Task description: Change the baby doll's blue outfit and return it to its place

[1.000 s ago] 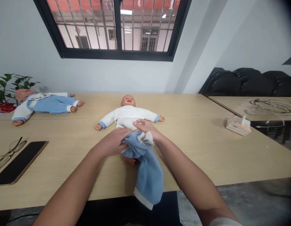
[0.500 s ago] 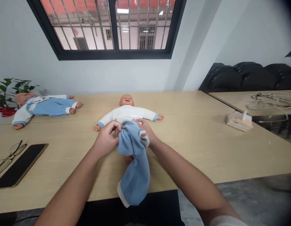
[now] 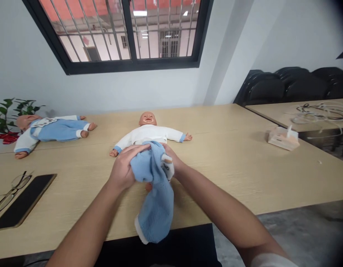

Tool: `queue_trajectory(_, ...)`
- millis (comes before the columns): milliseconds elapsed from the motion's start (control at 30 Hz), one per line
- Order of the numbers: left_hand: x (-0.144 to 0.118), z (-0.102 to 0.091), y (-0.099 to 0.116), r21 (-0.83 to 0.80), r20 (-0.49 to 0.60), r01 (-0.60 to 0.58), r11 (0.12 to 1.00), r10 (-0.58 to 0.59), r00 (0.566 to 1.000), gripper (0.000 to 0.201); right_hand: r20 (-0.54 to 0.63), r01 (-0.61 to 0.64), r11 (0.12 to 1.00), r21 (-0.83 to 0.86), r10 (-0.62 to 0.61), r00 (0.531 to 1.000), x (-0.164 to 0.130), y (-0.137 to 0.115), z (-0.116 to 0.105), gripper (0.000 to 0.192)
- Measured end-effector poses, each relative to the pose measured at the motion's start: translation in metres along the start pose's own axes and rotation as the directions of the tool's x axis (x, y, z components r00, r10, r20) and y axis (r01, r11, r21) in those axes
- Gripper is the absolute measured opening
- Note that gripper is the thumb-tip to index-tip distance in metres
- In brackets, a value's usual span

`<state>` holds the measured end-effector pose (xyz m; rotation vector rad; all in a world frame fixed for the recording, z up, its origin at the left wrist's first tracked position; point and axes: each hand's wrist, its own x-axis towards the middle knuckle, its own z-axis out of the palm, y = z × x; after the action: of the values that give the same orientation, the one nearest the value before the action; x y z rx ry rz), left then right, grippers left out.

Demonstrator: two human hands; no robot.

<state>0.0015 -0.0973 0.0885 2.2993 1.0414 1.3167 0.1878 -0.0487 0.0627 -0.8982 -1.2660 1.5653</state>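
My left hand [image 3: 123,168] is closed around the top of the blue fleece trousers [image 3: 155,196], fingers curled over the waistband at the doll's hips. My right hand [image 3: 171,163] is mostly hidden behind the fabric; it looks closed on the other side of the waistband, w/ a white cuff bunched against it. The baby doll [image 3: 147,134] lies on its back on the wooden table [image 3: 243,167], head away from me, arms out, white top on. One trouser leg hangs over the table's near edge. Risks, as I judge: the doll's foot [image 3: 148,186] could snag inside the bunched leg; pulling unevenly may drag the doll toward the edge; the loose leg's weight could tug the fabric out of my grip.
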Motion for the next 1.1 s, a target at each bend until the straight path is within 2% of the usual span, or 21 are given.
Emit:
queue_trajectory(67,0.002,-0.001,-0.004,-0.202,-0.047,0.108,0.973,-0.120,0.992,0.039,0.084,-0.040,0.983,0.177,0.026,0.996,-0.004,-0.004,0.005,0.043)
queue_trajectory(133,0.004,0.000,-0.009,-0.325,-0.205,0.162,0.932,-0.237,0.950,0.034,0.171,-0.105,0.954,0.282,0.058,0.984,-0.009,-0.008,0.008,0.047)
queue_trajectory(200,0.006,0.001,-0.011,-0.342,-0.386,0.158,0.927,-0.291,0.876,0.030,0.215,-0.150,0.948,0.282,0.090,0.973,-0.012,-0.011,0.009,0.049)
queue_trajectory(267,0.007,0.001,-0.010,-0.324,-0.461,0.159,0.933,-0.302,0.834,0.030,0.197,-0.147,0.953,0.263,0.096,0.976,-0.013,-0.013,0.009,0.050)
queue_trajectory(367,0.005,0.001,-0.006,-0.327,-0.424,0.170,0.930,-0.305,0.853,0.030,0.130,-0.102,0.956,0.274,0.068,0.989,-0.012,-0.014,0.010,0.053)
queue_trajectory(467,0.003,0.000,-0.005,-0.269,-0.405,0.176,0.947,-0.277,0.871,0.041,0.073,-0.063,0.940,0.337,0.041,0.996,-0.012,-0.015,0.012,0.053)
queue_trajectory(533,0.002,-0.003,-0.008,-0.116,-0.375,0.174,0.978,-0.205,0.904,0.035,0.031,-0.023,0.926,0.377,0.012,0.999,-0.012,-0.015,0.014,0.053)
queue_trajectory(600,0.002,-0.007,-0.011,0.103,-0.287,0.111,0.988,-0.078,0.955,0.024,-0.014,0.005,0.920,0.391,0.000,1.000,-0.012,-0.014,0.016,0.053)
queue_trajectory(667,0.004,-0.011,-0.010,0.283,-0.165,0.008,0.959,0.041,0.986,0.026,-0.041,0.005,0.921,0.390,0.012,0.999,-0.013,-0.012,0.018,0.053)
queue_trajectory(733,0.005,-0.012,-0.005,0.369,-0.072,-0.052,0.928,0.084,0.994,0.036,-0.062,0.005,0.921,0.390,0.020,0.998,-0.013,-0.009,0.020,0.051)
queue_trajectory(800,0.007,-0.009,0.000,0.392,-0.036,-0.041,0.919,0.060,0.998,0.046,-0.072,0.012,0.920,0.391,0.018,0.997,-0.014,-0.007,0.022,0.049)
queue_trajectory(933,0.007,0.002,0.005,0.383,-0.074,0.029,0.923,0.000,0.997,0.059,-0.012,0.017,0.925,0.379,-0.013,1.000,-0.017,-0.006,0.027,0.052)
queue_trajectory(1033,0.005,0.005,0.003,0.358,-0.103,0.115,0.927,-0.084,0.991,0.066,0.115,-0.065,0.922,0.383,0.023,0.993,-0.017,-0.005,0.027,0.044)
queue_trajectory(1100,0.004,0.004,0.001,0.338,-0.116,0.169,0.926,-0.137,0.984,0.064,0.230,-0.167,0.905,0.392,0.079,0.970,-0.013,-0.004,0.021,0.054)
